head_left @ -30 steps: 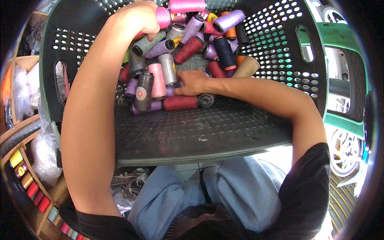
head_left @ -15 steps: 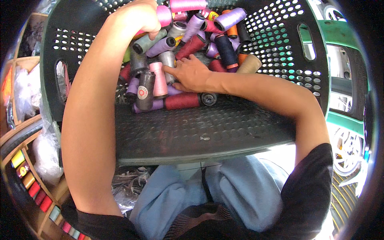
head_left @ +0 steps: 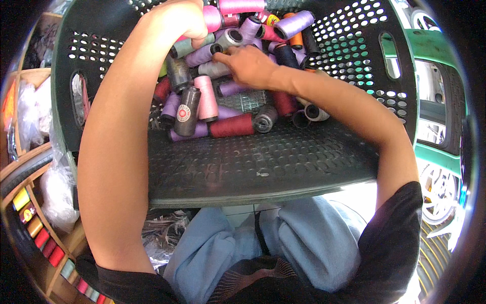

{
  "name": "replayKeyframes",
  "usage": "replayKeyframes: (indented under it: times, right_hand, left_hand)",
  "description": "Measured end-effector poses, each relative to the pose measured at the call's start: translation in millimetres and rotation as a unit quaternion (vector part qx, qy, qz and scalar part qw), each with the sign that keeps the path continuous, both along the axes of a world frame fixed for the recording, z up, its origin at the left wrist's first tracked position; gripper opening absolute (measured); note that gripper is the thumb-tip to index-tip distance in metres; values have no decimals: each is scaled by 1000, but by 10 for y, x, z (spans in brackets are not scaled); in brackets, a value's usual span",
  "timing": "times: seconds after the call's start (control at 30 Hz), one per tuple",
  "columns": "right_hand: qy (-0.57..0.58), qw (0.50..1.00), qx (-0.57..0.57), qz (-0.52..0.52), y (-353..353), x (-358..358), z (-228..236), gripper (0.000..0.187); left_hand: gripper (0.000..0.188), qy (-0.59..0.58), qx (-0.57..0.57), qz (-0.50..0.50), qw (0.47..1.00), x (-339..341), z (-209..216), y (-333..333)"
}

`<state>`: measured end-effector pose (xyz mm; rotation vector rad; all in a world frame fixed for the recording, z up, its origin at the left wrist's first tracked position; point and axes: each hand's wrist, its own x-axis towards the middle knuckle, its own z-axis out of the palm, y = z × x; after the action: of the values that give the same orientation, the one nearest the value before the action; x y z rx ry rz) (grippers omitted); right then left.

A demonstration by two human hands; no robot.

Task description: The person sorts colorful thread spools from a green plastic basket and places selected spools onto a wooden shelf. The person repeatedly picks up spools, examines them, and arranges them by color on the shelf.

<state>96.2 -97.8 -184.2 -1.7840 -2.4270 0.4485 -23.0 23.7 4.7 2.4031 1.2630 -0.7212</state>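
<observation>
Cone-shaped thread spools lie heaped in a black perforated basket [head_left: 263, 175]. At the far left of the heap, my left hand [head_left: 177, 20] is closed around a bright pink spool [head_left: 211, 19], which shows beside the fingers. My right hand [head_left: 250, 66] reaches over the middle, index finger stretched out and the other fingers partly hidden. Its fingertip is by a purple spool [head_left: 202, 55] and a silver-grey spool [head_left: 215, 69]. Nearer me are a light pink spool [head_left: 205, 99], a dark grey spool with a round label [head_left: 187, 112] and a dark red spool [head_left: 232, 125].
The basket has handle slots in its side walls, one at the right [head_left: 390, 55]. Wooden shelves [head_left: 38, 76] with wrapped goods and a rack of coloured spools [head_left: 49, 248] stand at the left. A green metal frame [head_left: 435, 152] and white wheel [head_left: 438, 192] are at the right.
My right hand has moved farther from me among the spools. Spools near it have shifted, and part of the basket floor now shows. My left hand has stayed nearly in place.
</observation>
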Motion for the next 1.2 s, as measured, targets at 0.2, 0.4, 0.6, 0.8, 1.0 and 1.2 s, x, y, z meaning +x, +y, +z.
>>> replayKeyframes:
  times: [0.2, 0.4, 0.6, 0.8, 1.0, 1.2]
  right_hand:
    - [-14, 999, -19, -23, -286, -259, 17, 73]
    - [59, 993, -104, -28, -111, -119, 99, 76]
    - [71, 988, -134, -21, 20, -34, 129, 78]
    - [68, 987, -145, -12, 101, -36, 305, 66]
    - [5, 996, -91, 5, 61, 29, 772, 61]
    - [-69, 996, -56, 20, -354, -184, 1806, 47]
  left_hand:
    - [62, -33, 58, -68, 995, -70, -460, 277]
    - [68, -29, 66, -78, 994, -75, -451, 225]
    - [82, 5, 31, -110, 993, -27, -588, 261]
    - [77, -47, 9, -136, 990, -92, -474, 213]
    - [39, -112, 48, -167, 978, -49, -438, 167]
    - [28, -215, 43, -117, 969, 22, -394, 104]
